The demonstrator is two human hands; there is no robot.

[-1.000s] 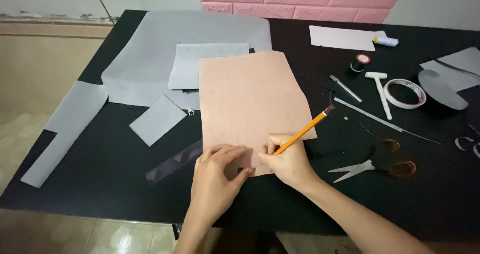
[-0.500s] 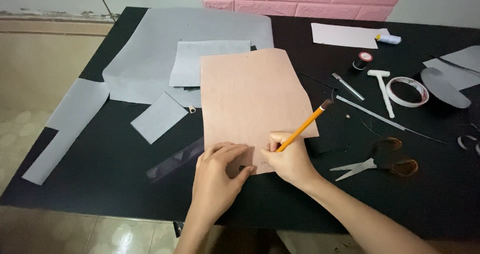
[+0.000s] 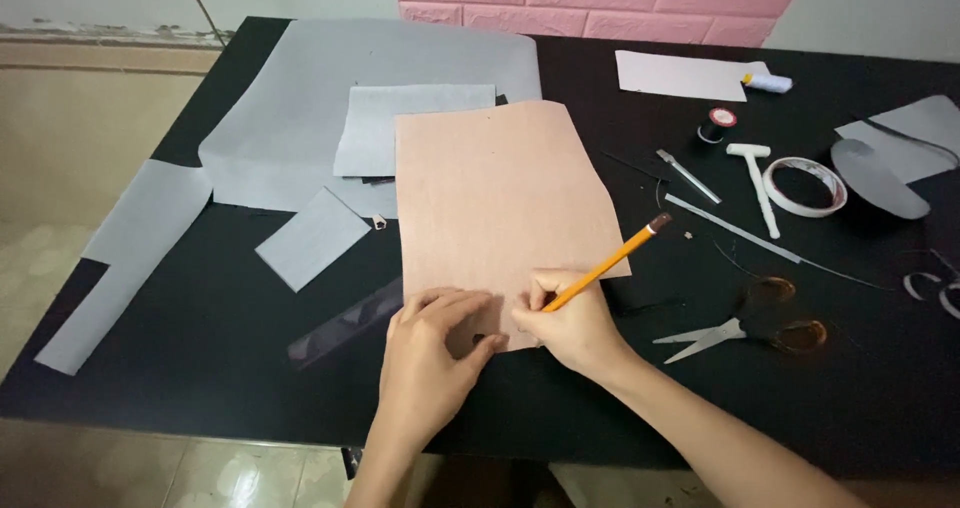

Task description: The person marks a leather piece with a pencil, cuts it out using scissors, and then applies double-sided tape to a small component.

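Note:
A pink sheet of material [image 3: 495, 193] lies flat on the black table [image 3: 200, 328]. My right hand [image 3: 572, 318] grips a yellow pencil [image 3: 610, 261], its tip down on the sheet's near edge. My left hand [image 3: 428, 353] presses on the sheet's near left corner, fingers bent over something small that I cannot make out. A clear ruler [image 3: 345, 323] sticks out from under the sheet, just left of my left hand.
Grey sheets [image 3: 300, 118] and cut grey pieces [image 3: 312, 238] lie to the left. To the right are scissors [image 3: 745, 328], a roll of tape [image 3: 805, 185], a white T-shaped tool [image 3: 757, 183], a thread spool [image 3: 717, 124], a thin strip [image 3: 735, 230] and a white paper [image 3: 680, 75].
Both hands stay at the sheet's near edge; the pencil has barely shifted. The camera view has moved slightly.

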